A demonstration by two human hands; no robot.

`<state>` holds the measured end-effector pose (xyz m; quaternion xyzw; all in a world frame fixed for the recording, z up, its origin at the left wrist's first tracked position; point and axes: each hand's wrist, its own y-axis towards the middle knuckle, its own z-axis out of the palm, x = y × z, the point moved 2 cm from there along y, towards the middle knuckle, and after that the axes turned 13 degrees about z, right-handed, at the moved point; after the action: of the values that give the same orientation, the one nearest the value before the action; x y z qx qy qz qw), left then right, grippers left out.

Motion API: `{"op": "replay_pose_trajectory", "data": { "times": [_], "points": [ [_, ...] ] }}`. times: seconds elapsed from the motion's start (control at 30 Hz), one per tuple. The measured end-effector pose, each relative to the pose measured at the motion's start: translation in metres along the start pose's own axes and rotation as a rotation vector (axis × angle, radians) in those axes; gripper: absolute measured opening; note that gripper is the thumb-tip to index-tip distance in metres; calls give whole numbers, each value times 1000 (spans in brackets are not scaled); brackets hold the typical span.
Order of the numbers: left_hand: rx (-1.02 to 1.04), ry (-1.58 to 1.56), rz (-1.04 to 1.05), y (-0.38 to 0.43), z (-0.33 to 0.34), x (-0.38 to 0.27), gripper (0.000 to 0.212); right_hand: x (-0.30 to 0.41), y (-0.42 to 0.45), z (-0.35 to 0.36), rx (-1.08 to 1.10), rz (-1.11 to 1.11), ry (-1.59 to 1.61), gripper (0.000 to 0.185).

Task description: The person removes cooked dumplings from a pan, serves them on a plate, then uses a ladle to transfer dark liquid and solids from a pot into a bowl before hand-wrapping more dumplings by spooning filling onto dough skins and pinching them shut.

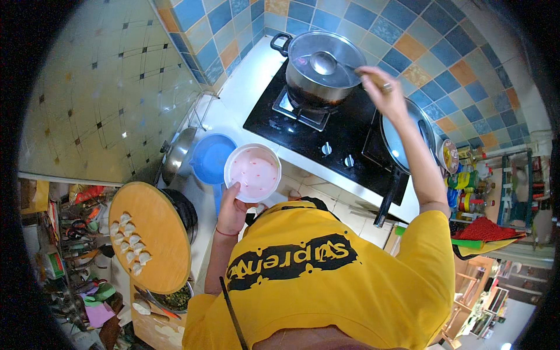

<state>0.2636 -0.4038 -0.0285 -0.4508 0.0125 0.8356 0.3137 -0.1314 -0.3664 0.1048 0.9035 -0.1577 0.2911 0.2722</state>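
Note:
My left hand holds a small round bowl, white-rimmed with a pink inside and red marks, over the counter's front edge. It looks empty. In my right hand is the handle of a metal ladle. The ladle's bowl is over the mouth of a deep steel pot on the left burner; whether it touches the liquid I cannot tell. Beside my left hand stands a blue plastic water dipper. Several shaped dumplings lie on a round wooden board farther left.
A lidded frying pan sits on the right of the black gas hob, its handle jutting past the front edge. A metal bowl of chopped green filling and a knife lie below the round board. Bottles crowd the right.

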Motion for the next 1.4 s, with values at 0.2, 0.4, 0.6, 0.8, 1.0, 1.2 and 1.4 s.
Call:
{"op": "replay_pose_trajectory", "data": {
  "times": [0.2,0.4,0.6,0.8,1.0,1.2,1.4],
  "points": [
    [-9,14,45,-3,17,-7,43,-33,-1,35,123,-120,-260,21],
    [-86,8,66,-12,5,0,43,-32,11,42,183,-166,-276,19],
    [-148,-20,88,-18,4,-2,42,-29,12,50,174,-171,-126,16],
    [-151,-54,131,-14,11,-6,45,-57,23,61,-5,420,254,22],
    [-136,-39,127,-8,17,-10,48,-85,17,43,-124,833,707,24],
    [-116,-26,103,-4,23,-13,48,-102,4,22,-205,930,897,24],
    [-105,-8,97,-2,27,-12,47,-107,2,7,-225,965,999,25]
  ]
}}
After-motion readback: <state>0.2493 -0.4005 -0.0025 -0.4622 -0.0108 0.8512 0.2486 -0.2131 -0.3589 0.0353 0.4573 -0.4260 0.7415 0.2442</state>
